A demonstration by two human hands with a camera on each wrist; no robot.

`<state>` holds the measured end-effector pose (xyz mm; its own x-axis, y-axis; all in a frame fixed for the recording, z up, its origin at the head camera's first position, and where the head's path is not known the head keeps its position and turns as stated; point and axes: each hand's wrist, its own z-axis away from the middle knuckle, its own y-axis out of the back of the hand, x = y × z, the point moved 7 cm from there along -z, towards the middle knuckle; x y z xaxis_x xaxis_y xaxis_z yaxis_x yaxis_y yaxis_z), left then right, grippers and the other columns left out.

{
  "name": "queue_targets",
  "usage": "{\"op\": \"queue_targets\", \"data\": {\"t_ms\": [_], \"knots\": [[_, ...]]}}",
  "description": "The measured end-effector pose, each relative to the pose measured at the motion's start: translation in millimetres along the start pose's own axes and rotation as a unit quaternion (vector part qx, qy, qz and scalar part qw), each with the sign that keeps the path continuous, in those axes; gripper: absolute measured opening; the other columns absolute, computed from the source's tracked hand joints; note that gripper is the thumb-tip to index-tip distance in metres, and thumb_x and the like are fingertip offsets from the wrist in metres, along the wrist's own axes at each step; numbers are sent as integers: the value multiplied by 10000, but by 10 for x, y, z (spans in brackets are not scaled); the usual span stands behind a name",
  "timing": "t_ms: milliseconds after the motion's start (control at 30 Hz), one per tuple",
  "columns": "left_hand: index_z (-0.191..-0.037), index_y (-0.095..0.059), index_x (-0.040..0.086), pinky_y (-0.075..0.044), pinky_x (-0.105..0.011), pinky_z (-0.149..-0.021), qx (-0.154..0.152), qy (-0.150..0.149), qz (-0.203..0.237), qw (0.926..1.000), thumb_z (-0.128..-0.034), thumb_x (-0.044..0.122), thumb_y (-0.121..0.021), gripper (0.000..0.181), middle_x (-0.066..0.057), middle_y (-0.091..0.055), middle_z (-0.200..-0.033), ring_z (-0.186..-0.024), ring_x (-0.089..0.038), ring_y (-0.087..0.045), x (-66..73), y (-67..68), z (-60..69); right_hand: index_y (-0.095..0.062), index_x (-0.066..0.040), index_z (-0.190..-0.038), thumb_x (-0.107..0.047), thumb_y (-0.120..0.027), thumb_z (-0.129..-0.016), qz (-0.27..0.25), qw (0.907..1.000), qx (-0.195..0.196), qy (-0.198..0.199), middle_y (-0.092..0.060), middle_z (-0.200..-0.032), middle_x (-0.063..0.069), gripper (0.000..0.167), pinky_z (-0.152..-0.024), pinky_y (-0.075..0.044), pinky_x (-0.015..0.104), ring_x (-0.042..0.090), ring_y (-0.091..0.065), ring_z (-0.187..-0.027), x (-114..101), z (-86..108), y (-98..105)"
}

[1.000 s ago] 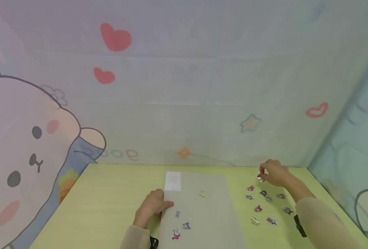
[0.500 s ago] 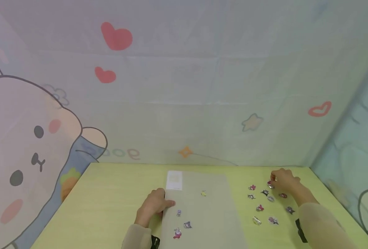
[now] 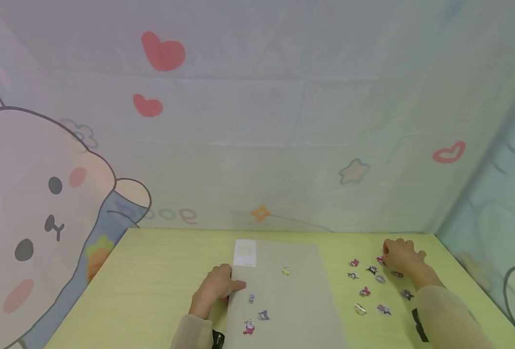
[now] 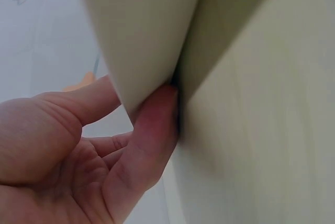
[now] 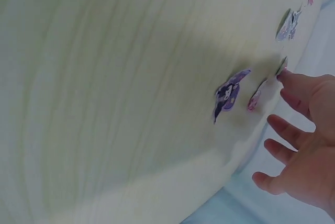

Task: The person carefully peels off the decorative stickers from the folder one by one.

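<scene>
A flat grey board (image 3: 292, 295), with a white label at its top left corner, lies on the table in the head view. My left hand (image 3: 215, 286) grips its left edge, thumb on top. The left wrist view has that board (image 4: 141, 30) lifted a little from the table, with a finger of the left hand (image 4: 120, 145) under it. At the right, my right hand (image 3: 403, 254) is beside a pink cartoon sticker (image 3: 380, 261). In the right wrist view, the right hand (image 5: 303, 135) touches a sticker (image 5: 282, 66) with one fingertip, its other fingers spread apart.
Several loose cartoon stickers (image 3: 364, 292) are scattered on the pale yellow table (image 3: 152, 286), right of the board. On the board sit a few more, among them a yellow one (image 3: 286, 271) and a pink one (image 3: 249, 327). A printed cloth backdrop (image 3: 248, 106) rises behind.
My right hand has moved right and down, bringing the held sticker to the table among the others. The left hand stays at the board's edge. The head view has shifted slightly.
</scene>
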<state>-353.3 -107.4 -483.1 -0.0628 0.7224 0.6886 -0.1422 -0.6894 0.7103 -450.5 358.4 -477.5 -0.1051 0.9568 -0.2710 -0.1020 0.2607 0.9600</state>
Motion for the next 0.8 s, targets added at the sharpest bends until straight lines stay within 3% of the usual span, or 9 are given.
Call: {"op": "queue_targets", "data": {"t_ms": [133, 300, 600, 800], "knots": [[-939, -579, -61, -493, -329, -540, 6, -56, -8, 10000, -867, 184, -754, 309, -113, -609, -723, -523, -214, -622, -4, -2, 3, -529, -28, -1018, -124, -577, -935, 61, 10000, 29, 4, -480, -1035, 239, 136, -834, -180, 802, 528, -351, -1039, -36, -2, 8], [-942, -586, -68, -504, -337, -547, -17, -135, -24, 9999, -871, 188, -748, 311, -114, -615, -704, -507, -217, -627, 3, -7, 11, -530, 19, -1152, -169, -619, -945, 118, 9992, 239, 311, -468, -1141, 299, 294, -826, -217, 781, 546, -335, -1102, -219, -3, 40], [-953, -578, -62, -500, -336, -538, -25, -155, 43, 9999, -875, 177, -744, 301, -111, -613, -716, -518, -216, -624, -11, -9, 33, -604, -19, -1121, -138, -663, -923, 235, 9907, 678, 1159, -523, -1141, 256, 238, -813, -317, 759, 529, -419, -1092, -811, 31, 90], [-950, -572, -67, -503, -335, -517, -10, -215, 91, 9997, -874, 166, -744, 299, -117, -609, -717, -512, -218, -621, -14, -14, 44, -647, -66, -1095, -105, -689, -908, 308, 9826, 671, 1705, -542, -1182, 217, 195, -820, -358, 718, 483, -447, -1114, -1297, 77, 14]]}}
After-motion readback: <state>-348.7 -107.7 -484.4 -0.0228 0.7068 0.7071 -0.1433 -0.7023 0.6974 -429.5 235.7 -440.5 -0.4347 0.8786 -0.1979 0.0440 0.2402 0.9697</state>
